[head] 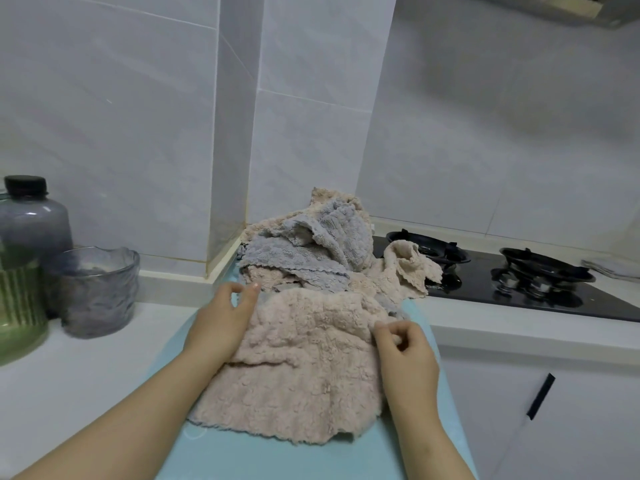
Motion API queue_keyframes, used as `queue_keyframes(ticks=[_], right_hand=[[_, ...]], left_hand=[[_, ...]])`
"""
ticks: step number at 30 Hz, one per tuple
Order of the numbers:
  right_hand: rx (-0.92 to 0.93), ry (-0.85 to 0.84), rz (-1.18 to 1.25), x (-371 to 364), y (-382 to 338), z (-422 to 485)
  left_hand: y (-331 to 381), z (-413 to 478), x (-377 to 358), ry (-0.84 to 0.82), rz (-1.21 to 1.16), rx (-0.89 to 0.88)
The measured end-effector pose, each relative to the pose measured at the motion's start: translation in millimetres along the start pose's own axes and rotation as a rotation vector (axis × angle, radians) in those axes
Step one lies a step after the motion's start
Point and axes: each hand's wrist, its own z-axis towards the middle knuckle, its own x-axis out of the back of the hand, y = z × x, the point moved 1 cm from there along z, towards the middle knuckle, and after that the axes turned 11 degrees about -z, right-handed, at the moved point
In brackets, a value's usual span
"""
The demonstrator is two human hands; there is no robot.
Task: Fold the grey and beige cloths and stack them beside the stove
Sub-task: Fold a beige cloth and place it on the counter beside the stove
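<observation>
Honestly, with my left hand [221, 323] and right hand [405, 348] each pinching a far corner of the beige cloth [304, 375] lying on the desk [104, 362], a careless fold could snag the heap [311, 251] behind, which spills onto the stove [519, 299].

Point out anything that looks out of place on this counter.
One beige cloth from the unfolded pile hangs over onto the black stove, its edge at the left burner. Cloth there looks out of place; nothing looks spilled or damaged.

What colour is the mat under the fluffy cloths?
The smooth light turquoise mat is a plain pale blue-green, seen in the head view.
</observation>
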Motion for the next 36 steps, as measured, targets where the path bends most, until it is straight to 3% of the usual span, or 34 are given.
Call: queue_keyframes(ticks=[1,3,8,11,14,17,20,24,27,31,36], right_hand=[[0.008,0.002,-0.032,-1,0,1],[0.041,0.031,-0.045,-4,1,3],[0.231,-0.017,-0.065,-10,-13,12],[0.348,0.020,-0.015,-6,-34,29],[0.400,0.145,0.126,-2,-56,49],[0.426,0.205,0.119,-7,-59,59],[0.290,0.156,-0.062,-23,-26,63],[-0.024,-0.010,-0.183,-30,9,71],[-0.037,-0.172,-0.172,-32,9,73],[0.080,-0.194,-0.268,-37,9,74],[0.242,0.049,-0.235,-29,-3,69]], left_hand=[[-1,-1,-1,-0.041,0.120,-0.024],[0,-1,-1,-0.065,0.114,-0.059],[4,2,4,0.010,-0.330,-0.167],[8,4,9,0.140,-0.441,-0.241],[22,10,15,0.354,-0.336,-0.443],[36,22,16,0.480,-0.308,-0.557],[24,37,3,0.375,-0.163,-0.485],[0,51,-15,0.067,0.056,-0.150],[4,52,-17,-0.006,0.063,-0.027],[4,56,-12,0.003,-0.311,-0.009],[12,53,-1,0.132,-0.607,-0.221]])
